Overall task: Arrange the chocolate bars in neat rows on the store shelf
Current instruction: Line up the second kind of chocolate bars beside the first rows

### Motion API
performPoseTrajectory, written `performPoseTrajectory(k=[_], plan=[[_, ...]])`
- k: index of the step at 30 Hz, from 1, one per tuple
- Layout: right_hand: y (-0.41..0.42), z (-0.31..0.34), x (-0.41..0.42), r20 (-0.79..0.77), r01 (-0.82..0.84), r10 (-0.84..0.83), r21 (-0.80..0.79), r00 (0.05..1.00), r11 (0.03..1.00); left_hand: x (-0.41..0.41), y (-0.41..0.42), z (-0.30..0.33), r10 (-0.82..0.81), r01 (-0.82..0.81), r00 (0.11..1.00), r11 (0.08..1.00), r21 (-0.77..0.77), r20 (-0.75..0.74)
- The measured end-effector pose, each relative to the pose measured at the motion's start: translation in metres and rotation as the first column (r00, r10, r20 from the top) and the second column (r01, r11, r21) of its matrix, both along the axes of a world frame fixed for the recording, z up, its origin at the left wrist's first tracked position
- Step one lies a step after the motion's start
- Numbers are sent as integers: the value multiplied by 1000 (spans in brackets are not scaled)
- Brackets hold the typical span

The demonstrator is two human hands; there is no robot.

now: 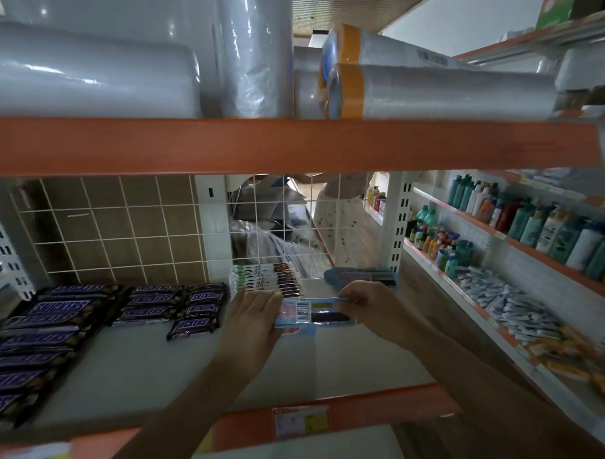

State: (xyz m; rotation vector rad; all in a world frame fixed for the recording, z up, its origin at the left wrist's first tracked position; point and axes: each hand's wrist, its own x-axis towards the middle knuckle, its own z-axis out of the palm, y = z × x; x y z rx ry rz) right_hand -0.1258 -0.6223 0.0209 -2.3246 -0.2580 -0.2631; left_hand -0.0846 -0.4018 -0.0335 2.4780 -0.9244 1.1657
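1. Head view: we look down and forward onto a pale store shelf (127,366) with an orange front edge, both of our forearms reaching in over it.
2. Our left hand (252,317) and right hand (369,302) hold one light-blue chocolate bar (314,313) between them, back side up, with a barcode and a yellow patch showing.
3. The left grip has its fingers lying fairly straight over the bar's left end; the thumb is hidden under the hand, so we cannot tell how tightly it closes.
4. The right grip is curled, fingertips pinching the bar's right end along its far edge.
5. The bar is level, its long side running left to right, just above the shelf near the middle. Another light-blue wrapper edge shows right under it; we cannot tell whether that is a second bar.
6. Just behind the left hand a row of white-and-brown bars (267,280) lies stacked edge to edge against the wire grid back panel (123,232).
7. Behind the right hand, near the white upright, lies a small pile of blue bars (362,277).
8. To the left, dark Snickers bars (170,302) lie in rows, with a longer row running along the shelf's left side toward us.
9. On the orange-edged shelf above lie wrapped plastic rolls (83,86).
10. To the right, a neighbouring rack carries coloured bottles (534,217), with small packets heaped on the shelf below them.
11. A price label (299,423) sits on the shelf's front edge below our hands.
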Motion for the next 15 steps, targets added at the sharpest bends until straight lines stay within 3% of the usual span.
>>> performPoseTrajectory(k=[2, 4, 6, 8, 9, 10, 11, 12, 13, 15], plan=[[7, 1, -2, 19, -8, 7, 33, 1000, 999, -4, 6, -1, 3, -7, 997, 999, -44, -82], [13, 1, -5, 82, 12, -15, 36, 997, 999, -10, 11, 0, 18, -76, 966, 973, -216, -260], [18, -1, -8, 252, 62, -53, -28, 966, 998, -20, 17, 3, -60, -177, 884, 875, -450, -464], [22, -5, -12, 484, 111, -19, -163, 875, 980, -27, 21, 7, -217, -301, 777, 696, -652, -590], [23, -8, -13, 596, 149, 38, -261, 802, 954, -30, 21, 12, -369, -404, 648, 575, -712, -666], [24, -11, -13, 686, 194, 116, -359, 718, 913, -34, 22, 18, -543, -527, 460, 469, -708, -702], [24, -15, -13, 739, 239, 200, -442, 644, 864, -37, 23, 23, -690, -629, 252, 416, -657, -678], [26, -18, -13, 762, 280, 269, -504, 589, 817, -39, 24, 26, -775, -676, 107, 403, -617, -623], [27, -20, -14, 770, 303, 320, -542, 551, 784, -41, 24, 26, -810, -692, 14, 416, -590, -586], [31, -22, -17, 791, 313, 392, -565, 470, 763, -42, 23, 20, -835, -700, -1, 394, -596, -551]])
